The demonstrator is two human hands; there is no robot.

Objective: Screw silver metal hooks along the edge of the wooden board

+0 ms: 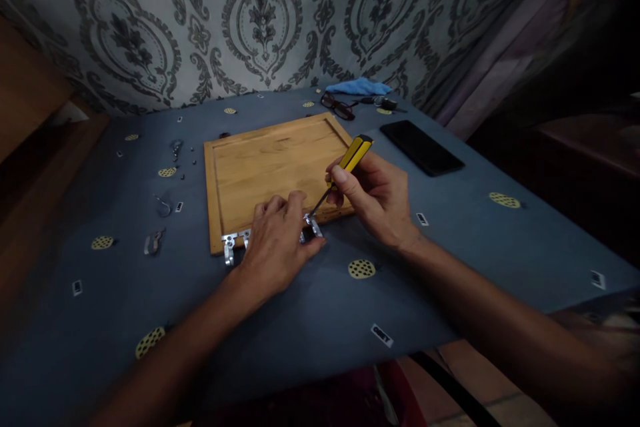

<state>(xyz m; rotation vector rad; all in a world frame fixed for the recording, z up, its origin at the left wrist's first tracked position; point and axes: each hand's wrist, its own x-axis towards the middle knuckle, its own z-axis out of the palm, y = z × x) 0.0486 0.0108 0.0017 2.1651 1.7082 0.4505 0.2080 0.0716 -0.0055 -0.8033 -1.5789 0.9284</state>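
Observation:
A framed wooden panel lies flat on the cloth-covered table. Along its near edge runs a silver metal strip with hook-like pieces, partly hidden beneath my left hand. That hand's fingers are bent over the panel's edge and grip the strip, with the thumb beside the piece at its right end. My right hand pinches a screwdriver by its yellow and black handle. The tool slants down to the left, its tip at the strip's right end; whether a screw sits under it cannot be made out.
Loose metal pieces, a curved hook and tiny screw-like bits lie left of the panel. A black phone is to the right. Eyeglasses and a blue cloth lie at the back, before a patterned curtain.

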